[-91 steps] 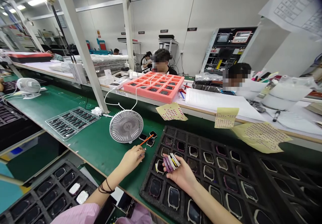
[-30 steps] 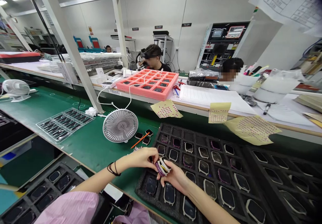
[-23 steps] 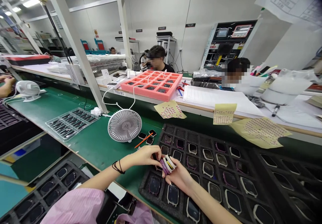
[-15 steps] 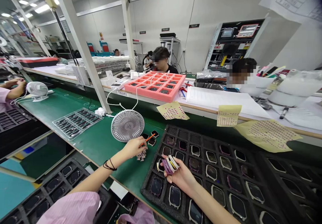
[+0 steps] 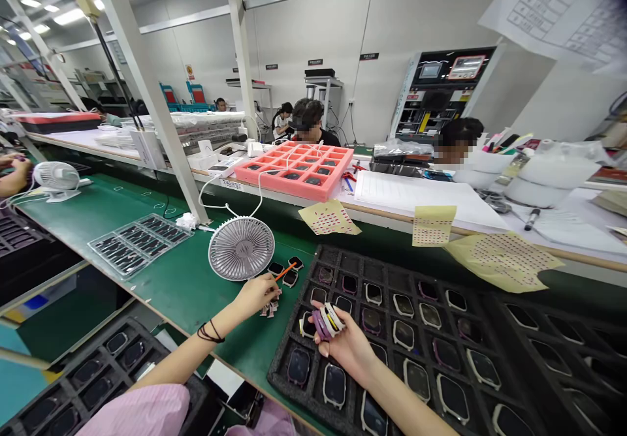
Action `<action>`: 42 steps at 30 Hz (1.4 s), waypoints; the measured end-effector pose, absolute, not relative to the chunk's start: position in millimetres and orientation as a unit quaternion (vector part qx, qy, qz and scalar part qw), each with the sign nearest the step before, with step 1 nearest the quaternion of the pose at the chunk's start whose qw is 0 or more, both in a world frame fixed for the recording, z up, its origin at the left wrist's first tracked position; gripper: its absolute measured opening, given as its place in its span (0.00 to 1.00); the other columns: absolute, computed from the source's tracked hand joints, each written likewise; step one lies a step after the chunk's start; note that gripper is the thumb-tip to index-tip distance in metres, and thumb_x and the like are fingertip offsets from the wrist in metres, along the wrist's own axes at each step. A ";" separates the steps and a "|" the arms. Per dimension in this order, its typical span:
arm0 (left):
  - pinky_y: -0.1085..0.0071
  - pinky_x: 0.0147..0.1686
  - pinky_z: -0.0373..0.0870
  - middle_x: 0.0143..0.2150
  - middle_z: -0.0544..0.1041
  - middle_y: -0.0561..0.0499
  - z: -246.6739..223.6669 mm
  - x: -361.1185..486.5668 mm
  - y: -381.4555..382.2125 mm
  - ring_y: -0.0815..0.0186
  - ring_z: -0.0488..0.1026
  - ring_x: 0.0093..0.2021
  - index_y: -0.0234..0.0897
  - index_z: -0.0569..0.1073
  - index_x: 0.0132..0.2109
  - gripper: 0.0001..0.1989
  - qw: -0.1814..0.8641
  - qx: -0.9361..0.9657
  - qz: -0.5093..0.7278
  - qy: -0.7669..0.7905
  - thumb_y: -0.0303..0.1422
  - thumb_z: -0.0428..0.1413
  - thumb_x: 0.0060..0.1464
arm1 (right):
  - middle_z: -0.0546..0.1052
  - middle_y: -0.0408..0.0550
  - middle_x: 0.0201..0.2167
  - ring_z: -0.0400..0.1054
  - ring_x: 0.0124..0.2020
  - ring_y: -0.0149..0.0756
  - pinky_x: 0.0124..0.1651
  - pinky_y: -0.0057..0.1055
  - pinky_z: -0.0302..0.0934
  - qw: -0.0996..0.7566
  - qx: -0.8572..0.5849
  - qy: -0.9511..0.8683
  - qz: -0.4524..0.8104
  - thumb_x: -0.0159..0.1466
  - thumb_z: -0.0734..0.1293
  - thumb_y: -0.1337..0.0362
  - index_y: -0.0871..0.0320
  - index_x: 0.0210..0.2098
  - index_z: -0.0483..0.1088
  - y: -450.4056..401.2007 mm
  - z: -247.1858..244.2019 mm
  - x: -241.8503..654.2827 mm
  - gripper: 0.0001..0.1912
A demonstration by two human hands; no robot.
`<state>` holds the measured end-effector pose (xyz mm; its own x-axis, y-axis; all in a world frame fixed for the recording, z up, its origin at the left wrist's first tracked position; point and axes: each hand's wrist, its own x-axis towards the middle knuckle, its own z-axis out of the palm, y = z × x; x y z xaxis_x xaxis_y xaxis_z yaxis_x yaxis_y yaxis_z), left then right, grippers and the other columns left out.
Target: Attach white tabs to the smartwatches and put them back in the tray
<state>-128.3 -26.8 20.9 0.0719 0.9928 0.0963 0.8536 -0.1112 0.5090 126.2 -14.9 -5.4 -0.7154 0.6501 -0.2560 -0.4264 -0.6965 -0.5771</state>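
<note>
My left hand [image 5: 258,294] is closed round a thin orange stick [image 5: 286,271], above the green bench beside a pile of small pinkish pieces [image 5: 269,309]. The stick's far end is over a few dark-faced watch-shaped parts [image 5: 290,279] on the bench. Palm up, my right hand [image 5: 350,344] grips a stack of white and purple frames [image 5: 328,322] with a thin yellow layer showing. It is over the left part of a black foam tray [image 5: 360,263], whose compartments hold several dark-faced watch-shaped parts with light or purple rims.
A grey fan [image 5: 241,248] stands beyond my left hand, with a clear tray [image 5: 142,243] to its left. A pink foam tray [image 5: 326,191] rests on the raised shelf. Another black tray [image 5: 157,351] lies lower left. People sit across the bench.
The whole view has shifted slightly, so most things appear a little further left. My left hand has drawn back slightly with the orange stick. My right hand still grips the stack.
</note>
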 end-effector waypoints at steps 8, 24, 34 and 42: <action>0.74 0.22 0.68 0.30 0.77 0.47 51.3 -35.6 -35.9 0.70 0.69 0.22 0.32 0.80 0.40 0.18 0.433 0.524 0.492 0.544 0.43 0.61 0.49 | 0.75 0.46 0.32 0.70 0.29 0.38 0.23 0.30 0.60 0.464 -0.248 -0.317 0.789 0.60 0.66 0.53 0.54 0.58 0.62 -26.6 21.2 125.3 0.29; 0.74 0.30 0.70 0.33 0.77 0.47 79.5 27.1 -47.9 0.71 0.68 0.27 0.34 0.81 0.29 0.12 0.503 0.408 0.623 0.439 0.40 0.65 0.43 | 0.72 0.50 0.44 0.67 0.33 0.38 0.31 0.35 0.62 0.699 -0.289 -0.278 0.593 0.64 0.60 0.52 0.46 0.64 0.53 -67.5 57.6 135.2 0.29; 0.77 0.19 0.69 0.28 0.78 0.50 77.0 26.4 -62.7 0.73 0.69 0.20 0.34 0.78 0.28 0.10 0.470 0.389 0.672 0.420 0.36 0.67 0.40 | 0.71 0.50 0.48 0.66 0.32 0.38 0.33 0.35 0.60 0.708 -0.311 -0.261 0.578 0.65 0.57 0.51 0.45 0.67 0.43 -78.1 54.2 121.0 0.33; 0.74 0.28 0.72 0.30 0.77 0.49 78.8 35.6 -72.7 0.66 0.73 0.29 0.38 0.81 0.33 0.06 0.376 0.465 0.665 0.448 0.35 0.62 0.49 | 0.70 0.49 0.51 0.67 0.41 0.41 0.41 0.38 0.61 0.716 -0.338 -0.261 0.552 0.65 0.57 0.50 0.43 0.66 0.45 -81.2 51.0 117.4 0.32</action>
